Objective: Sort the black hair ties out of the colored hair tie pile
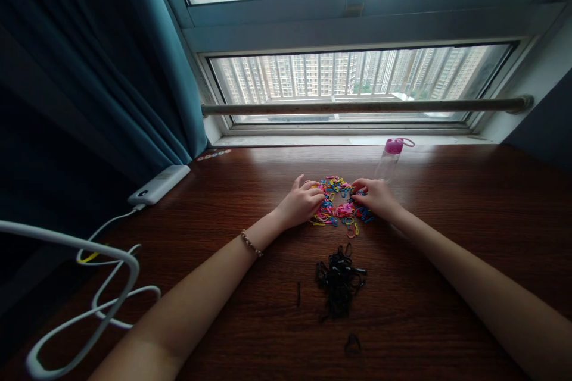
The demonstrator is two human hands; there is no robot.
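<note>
A loose pile of small colourful rubber bands [344,209], pink, yellow, blue and red, lies spread on the brown wooden table [250,309]. My left hand [301,201] rests at the pile's left edge, fingers apart and fingertips on the bands; a beaded bracelet [251,243] circles that wrist. From the right side, my right hand [378,197] reaches into the pile, its bent fingers apart and touching bands. Nearer to me sits a tangled heap of black rubber bands [339,283]. One more black band [353,344] lies in front of it, and a thin black strip [298,294] to its left.
Behind the right hand stands a clear bottle with a pink lid [394,146]. A white power bank [159,184] lies at the left, joined to a looping white cable [127,286]. A blue curtain [147,71] hangs at the left; a window with a rail [366,107] is beyond the table.
</note>
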